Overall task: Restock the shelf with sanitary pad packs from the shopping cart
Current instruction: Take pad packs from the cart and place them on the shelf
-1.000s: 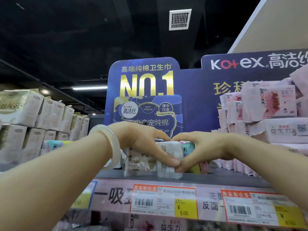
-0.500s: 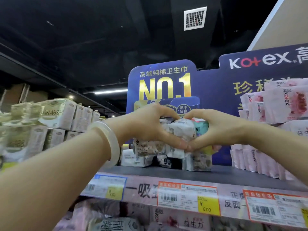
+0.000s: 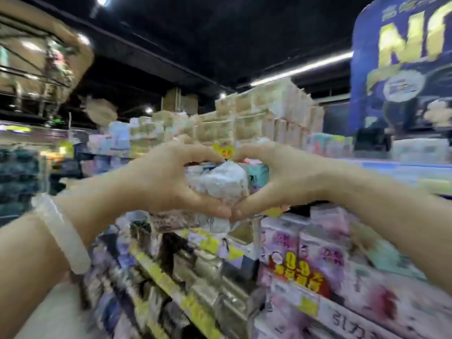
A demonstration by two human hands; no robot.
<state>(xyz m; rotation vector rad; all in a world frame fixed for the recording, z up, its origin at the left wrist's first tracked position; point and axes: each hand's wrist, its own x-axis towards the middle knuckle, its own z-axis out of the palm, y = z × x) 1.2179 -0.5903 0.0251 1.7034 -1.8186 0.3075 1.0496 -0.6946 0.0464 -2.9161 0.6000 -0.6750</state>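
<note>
Dim shop aisle under a black ceiling (image 3: 195, 33), strip lights (image 3: 300, 67) running across it, everything smeared by motion blur. Blue sign (image 3: 401, 69) with yellow letters standing at upper right; stacked pale tissue packs (image 3: 264, 113) filling the far shelf tops behind. Held up at centre, both hands together around a bundle of packs (image 3: 220, 184): left hand (image 3: 161, 177) curled over its left side, right hand (image 3: 286, 177) curled over its right side, thumb tips touching below the bundle, forefingers nearly meeting above. Bundle white and crinkled in front, a teal pack showing at its right against the right palm; number of packs not clear. White bangle (image 3: 63, 231) round the left wrist. Below the hands, shelf (image 3: 176, 285) rows sloping away to lower left, edged with yellow price tags, crowded with blurred dark and lilac goods. Lower right, pink packs (image 3: 318, 253) standing close together, a red and yellow price sticker (image 3: 296, 272) across their fronts. Bundle clear of every shelf, held in open air above the shelf rows. Pale floor (image 3: 49, 314) showing at bottom left under the left forearm. Cart out of view.
</note>
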